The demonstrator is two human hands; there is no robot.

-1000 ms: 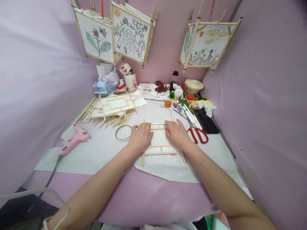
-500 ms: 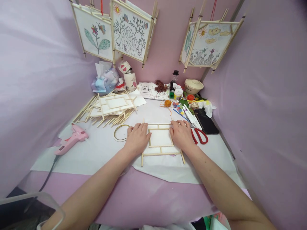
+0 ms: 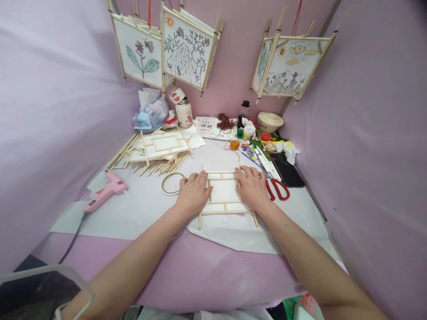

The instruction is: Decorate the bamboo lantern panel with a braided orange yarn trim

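A bamboo-stick frame [image 3: 224,194] backed with white paper lies flat on a white sheet [image 3: 140,209] in front of me. My left hand [image 3: 192,192] lies palm down on the frame's left side, fingers stretched out. My right hand [image 3: 253,188] presses flat on the frame's right side, fingers also extended. Neither hand holds anything.
A pink glue gun [image 3: 105,190] lies at the left, a wooden ring [image 3: 171,183] beside my left hand. Red scissors [image 3: 277,188], white markers [image 3: 266,162] and a black phone [image 3: 288,170] sit at the right. More frames and sticks [image 3: 156,151] are stacked behind. Painted lanterns [image 3: 187,49] hang above.
My hands have slid slightly apart toward the frame's left and right sides, uncovering more of the paper centre. The camera view shifted a little.
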